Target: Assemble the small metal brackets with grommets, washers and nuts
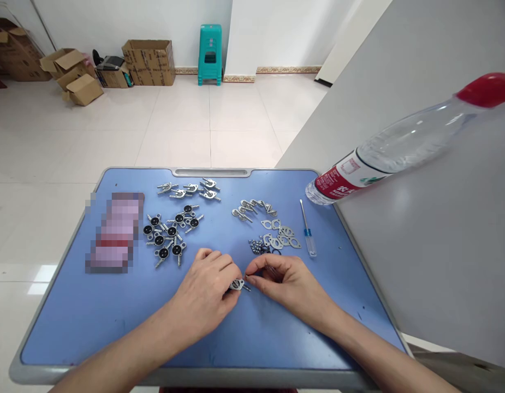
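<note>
My left hand (213, 281) is closed around a small metal fuel valve (237, 284), whose flanged face and thin pipe stick out past my fingertips. My right hand (277, 275) is closed in a pinch just right of the valve; whatever sits between thumb and forefinger is too small to name. Beyond my right hand are a pile of tiny screws (258, 246), flat metal plates (284, 239) with holes, and a curved row of metal levers (252, 207). Several valve bodies (171, 232) with black round inserts lie left of centre, and more valves (190, 189) lie behind them.
A clear-handled screwdriver (309, 240) lies at the right, near a tall plastic bottle (358, 164) at the table edge. A pixelated pinkish object (119, 229) rests at the left. On the floor beyond the blue table (113, 327) are cardboard boxes (149, 63) and a teal stool (210, 54).
</note>
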A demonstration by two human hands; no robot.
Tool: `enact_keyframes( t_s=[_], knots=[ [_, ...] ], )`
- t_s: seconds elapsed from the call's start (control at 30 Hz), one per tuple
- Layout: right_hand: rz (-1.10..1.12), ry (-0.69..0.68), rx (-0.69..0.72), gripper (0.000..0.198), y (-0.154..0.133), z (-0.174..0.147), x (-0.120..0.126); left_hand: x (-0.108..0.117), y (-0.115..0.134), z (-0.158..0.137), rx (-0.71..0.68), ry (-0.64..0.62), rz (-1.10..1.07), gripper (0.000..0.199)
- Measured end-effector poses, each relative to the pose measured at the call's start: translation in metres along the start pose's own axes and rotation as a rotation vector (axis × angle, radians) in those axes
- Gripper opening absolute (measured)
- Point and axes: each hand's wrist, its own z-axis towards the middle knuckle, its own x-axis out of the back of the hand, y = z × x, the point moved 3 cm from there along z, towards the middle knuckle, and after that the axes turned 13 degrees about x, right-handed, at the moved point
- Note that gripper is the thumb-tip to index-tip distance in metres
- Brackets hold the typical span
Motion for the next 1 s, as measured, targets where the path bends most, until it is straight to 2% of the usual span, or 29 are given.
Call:
enact_keyframes(
  t_s=[0.13, 0.27, 0.37, 0.43, 0.63, 0.73, 1.0],
  knots=[
    [-0.120, 0.032, 0.122, 0.013, -0.004, -0.003, -0.004, 0.000, 0.001, 0.000, -0.002, -0.001, 0.011, 0.013],
    [-0.301, 0.017, 0.337, 0.014, -0.010, -0.006, -0.007, 0.000, 0.001, 0.001, 0.000, 0.001, 0.019, 0.014],
    [-0.359, 0.023, 0.456, 0.016, -0.014, -0.009, -0.008, 0.000, 0.000, 0.001, 0.001, 0.002, 0.013, 0.013],
    [-0.335, 0.041, 0.447, 0.015, -0.014, -0.010, -0.008, 0.000, 0.000, 0.001, 0.006, 0.005, 0.012, 0.014],
    [-0.078, 0.019, 0.206, 0.012, -0.007, -0.005, -0.007, 0.000, 0.000, 0.001, 0.011, 0.015, -0.002, 0.015],
    [-0.029, -0.002, 0.196, 0.013, -0.005, -0.002, -0.008, 0.000, 0.001, 0.001, 0.018, 0.013, -0.003, 0.015],
    [-0.149, 0.047, 0.227, 0.010, -0.002, -0.003, -0.005, 0.001, -0.001, 0.001, 0.012, 0.038, -0.003, 0.013]
  ],
)
